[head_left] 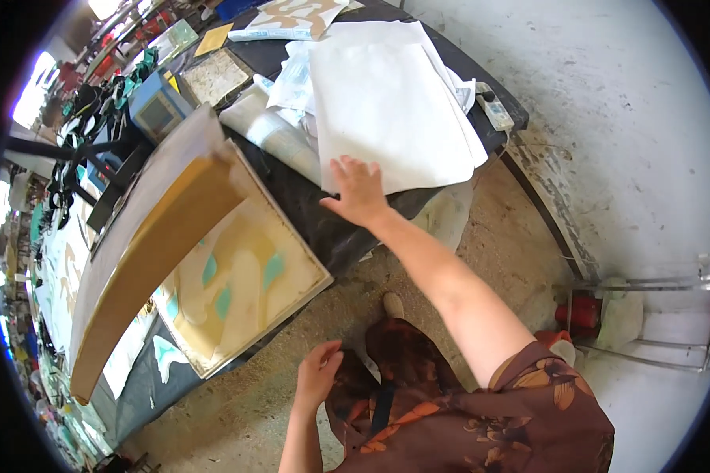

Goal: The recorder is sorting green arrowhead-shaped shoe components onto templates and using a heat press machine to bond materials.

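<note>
My right hand (358,191) is stretched out over the near edge of a stack of large white sheets (394,102), palm down with fingers spread. Its fingertips rest on the lower left corner of the top sheet, and nothing is gripped. My left hand (319,375) hangs low in front of my legs, apart from the table. Its fingers are loosely bent, with a gap between thumb and forefinger and no object visible in them. Left of the sheets lies a flat framed board (248,315) with tan curving shapes and green leaf-like patches.
A thick, curved brown panel (166,213) rises over the board's left part. A pale roll (272,134) lies beside the sheets on the black-covered table (323,229). A power strip (493,106) sits at the right edge. Near the wall stands a metal rack (647,347).
</note>
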A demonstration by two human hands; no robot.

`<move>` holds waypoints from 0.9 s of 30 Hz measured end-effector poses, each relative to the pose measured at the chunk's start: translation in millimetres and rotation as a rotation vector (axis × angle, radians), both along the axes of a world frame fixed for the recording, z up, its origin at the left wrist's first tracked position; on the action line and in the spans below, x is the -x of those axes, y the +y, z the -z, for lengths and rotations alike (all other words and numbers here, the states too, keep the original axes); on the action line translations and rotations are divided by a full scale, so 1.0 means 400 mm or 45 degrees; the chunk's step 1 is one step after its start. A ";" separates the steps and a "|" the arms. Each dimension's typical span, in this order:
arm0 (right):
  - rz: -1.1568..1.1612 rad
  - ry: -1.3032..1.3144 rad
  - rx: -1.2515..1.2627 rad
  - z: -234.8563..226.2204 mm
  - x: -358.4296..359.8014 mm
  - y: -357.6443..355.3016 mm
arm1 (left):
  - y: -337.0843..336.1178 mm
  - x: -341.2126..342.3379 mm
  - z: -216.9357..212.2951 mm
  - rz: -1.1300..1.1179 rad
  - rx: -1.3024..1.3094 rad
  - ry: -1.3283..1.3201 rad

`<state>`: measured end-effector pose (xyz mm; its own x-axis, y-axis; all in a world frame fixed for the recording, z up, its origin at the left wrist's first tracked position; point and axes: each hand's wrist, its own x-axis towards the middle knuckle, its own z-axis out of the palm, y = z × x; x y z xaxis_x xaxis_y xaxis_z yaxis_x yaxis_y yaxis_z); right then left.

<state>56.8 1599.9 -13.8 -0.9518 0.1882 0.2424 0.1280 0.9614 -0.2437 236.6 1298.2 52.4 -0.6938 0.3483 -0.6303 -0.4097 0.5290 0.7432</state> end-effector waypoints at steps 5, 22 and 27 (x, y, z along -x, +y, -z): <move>-0.143 0.358 0.169 0.003 0.077 0.123 | 0.240 0.064 -0.089 0.139 -0.238 0.226; -1.026 -0.214 -0.229 -0.937 -0.614 0.253 | 0.322 0.049 -0.319 0.268 -0.152 1.584; -1.360 -0.278 -0.021 -1.016 -0.728 0.132 | 0.287 -0.070 -0.405 0.832 -0.425 1.661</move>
<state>348.2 1652.6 392.6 -0.6448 -0.7631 0.0432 -0.7363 0.6050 -0.3032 264.6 1412.9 214.4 -0.3600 0.8104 0.4623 0.8552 0.0886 0.5107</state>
